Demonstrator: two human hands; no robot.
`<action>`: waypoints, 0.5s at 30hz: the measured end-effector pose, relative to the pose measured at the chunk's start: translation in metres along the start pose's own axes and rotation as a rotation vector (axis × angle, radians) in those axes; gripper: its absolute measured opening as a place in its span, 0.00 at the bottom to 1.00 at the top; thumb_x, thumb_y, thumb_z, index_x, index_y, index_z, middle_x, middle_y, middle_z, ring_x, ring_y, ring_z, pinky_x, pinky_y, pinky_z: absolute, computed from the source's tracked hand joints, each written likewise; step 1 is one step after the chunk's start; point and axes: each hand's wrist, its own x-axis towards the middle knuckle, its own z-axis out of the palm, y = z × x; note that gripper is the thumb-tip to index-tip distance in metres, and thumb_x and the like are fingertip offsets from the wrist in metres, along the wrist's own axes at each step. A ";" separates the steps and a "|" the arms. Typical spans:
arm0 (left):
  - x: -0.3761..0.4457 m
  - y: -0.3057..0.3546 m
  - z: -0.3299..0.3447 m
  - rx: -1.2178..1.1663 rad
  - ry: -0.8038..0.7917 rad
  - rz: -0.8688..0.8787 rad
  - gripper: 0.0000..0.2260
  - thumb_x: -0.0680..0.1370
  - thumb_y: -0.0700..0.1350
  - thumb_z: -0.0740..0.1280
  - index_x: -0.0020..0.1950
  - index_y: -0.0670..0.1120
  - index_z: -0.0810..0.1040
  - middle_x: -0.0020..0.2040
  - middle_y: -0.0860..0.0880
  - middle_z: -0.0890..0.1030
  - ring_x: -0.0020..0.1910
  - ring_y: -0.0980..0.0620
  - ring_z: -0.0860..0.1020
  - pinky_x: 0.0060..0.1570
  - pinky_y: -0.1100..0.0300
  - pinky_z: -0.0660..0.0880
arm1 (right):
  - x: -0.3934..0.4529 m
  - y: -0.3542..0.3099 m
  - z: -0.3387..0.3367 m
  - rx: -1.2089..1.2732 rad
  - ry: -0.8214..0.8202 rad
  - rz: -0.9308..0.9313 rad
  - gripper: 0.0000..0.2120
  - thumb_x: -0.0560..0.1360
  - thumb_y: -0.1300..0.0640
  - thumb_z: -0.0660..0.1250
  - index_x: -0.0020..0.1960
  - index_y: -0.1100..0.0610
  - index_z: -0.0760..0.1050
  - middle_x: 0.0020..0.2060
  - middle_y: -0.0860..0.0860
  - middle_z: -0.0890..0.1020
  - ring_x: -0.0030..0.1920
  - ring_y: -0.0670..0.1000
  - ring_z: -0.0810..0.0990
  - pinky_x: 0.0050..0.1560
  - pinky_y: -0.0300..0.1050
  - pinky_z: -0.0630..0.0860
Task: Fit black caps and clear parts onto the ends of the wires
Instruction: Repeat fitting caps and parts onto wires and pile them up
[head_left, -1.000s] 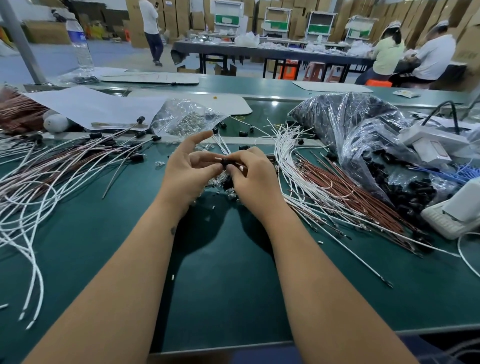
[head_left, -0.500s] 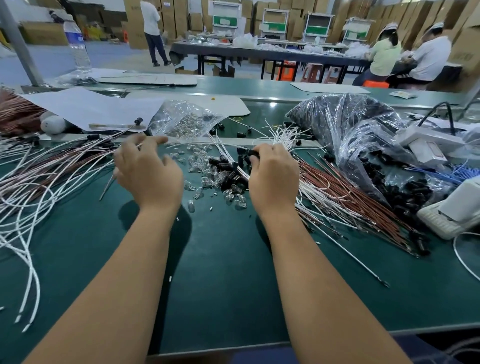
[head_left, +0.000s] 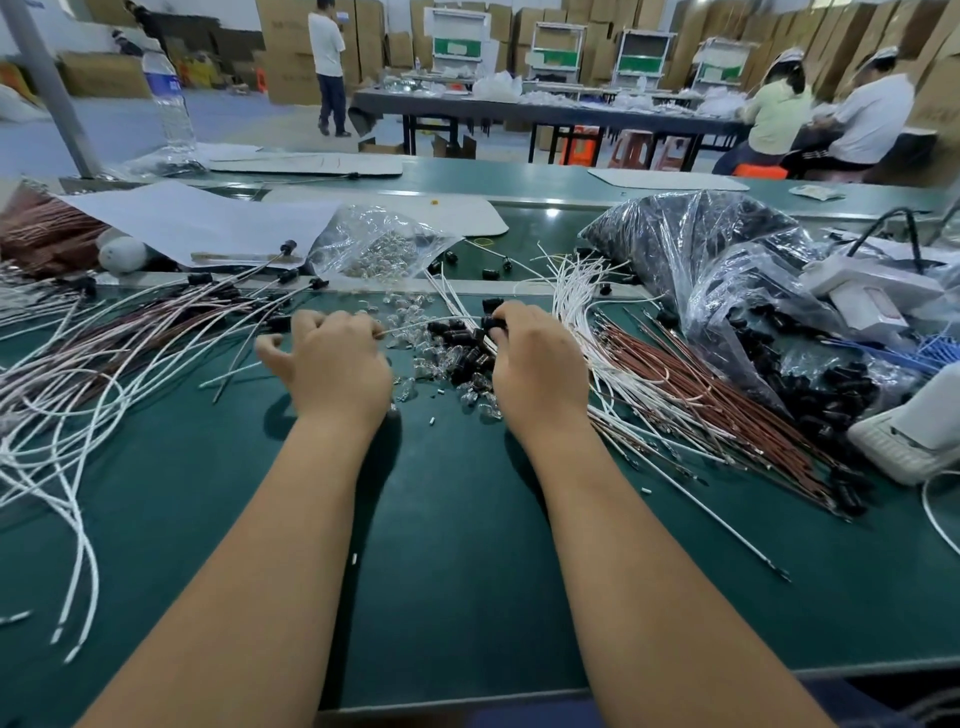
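A loose pile of black caps (head_left: 460, 347) and clear parts (head_left: 410, 318) lies on the green table mat (head_left: 457, 545) between my hands. My left hand (head_left: 332, 364) is at the pile's left edge with curled fingers, pinching the end of a thin white wire (head_left: 426, 323) that runs right across the pile. My right hand (head_left: 537, 361) is at the pile's right edge, and its fingertips pinch a black cap (head_left: 493, 323). Bare white wires (head_left: 574, 306) and brown wires (head_left: 696, 384) fan out to the right. Wires with black caps on their ends (head_left: 156, 332) lie to the left.
A clear bag of clear parts (head_left: 379, 244) sits behind the pile, and a large bag of black caps (head_left: 696, 244) at the back right. White devices (head_left: 872, 296) crowd the right edge. White paper (head_left: 197, 218) and a water bottle (head_left: 169, 104) stand at the back left. People work at a far table.
My hands, joined on one wire a second ago, parted. The left hand swung out to the left bundle and came back to the pile. The right hand reached into the caps and pinched one.
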 end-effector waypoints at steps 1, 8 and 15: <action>-0.001 0.002 0.001 0.002 -0.019 0.040 0.14 0.76 0.41 0.61 0.58 0.54 0.79 0.57 0.53 0.79 0.61 0.48 0.67 0.62 0.45 0.56 | -0.001 -0.002 0.000 0.019 -0.028 -0.018 0.08 0.80 0.60 0.61 0.56 0.60 0.76 0.47 0.54 0.81 0.47 0.55 0.77 0.48 0.46 0.72; -0.002 0.024 0.013 -0.159 -0.044 0.370 0.10 0.81 0.44 0.61 0.51 0.47 0.83 0.49 0.47 0.83 0.51 0.44 0.73 0.49 0.54 0.60 | -0.002 -0.006 0.002 0.074 -0.108 -0.090 0.08 0.79 0.61 0.61 0.55 0.61 0.76 0.48 0.56 0.80 0.49 0.57 0.76 0.50 0.48 0.69; 0.012 0.021 0.019 -0.185 -0.245 -0.049 0.11 0.80 0.44 0.58 0.51 0.54 0.80 0.53 0.49 0.81 0.59 0.45 0.73 0.59 0.51 0.60 | 0.000 0.000 0.004 0.015 -0.127 0.011 0.06 0.80 0.60 0.60 0.52 0.61 0.74 0.45 0.54 0.79 0.45 0.55 0.76 0.42 0.45 0.66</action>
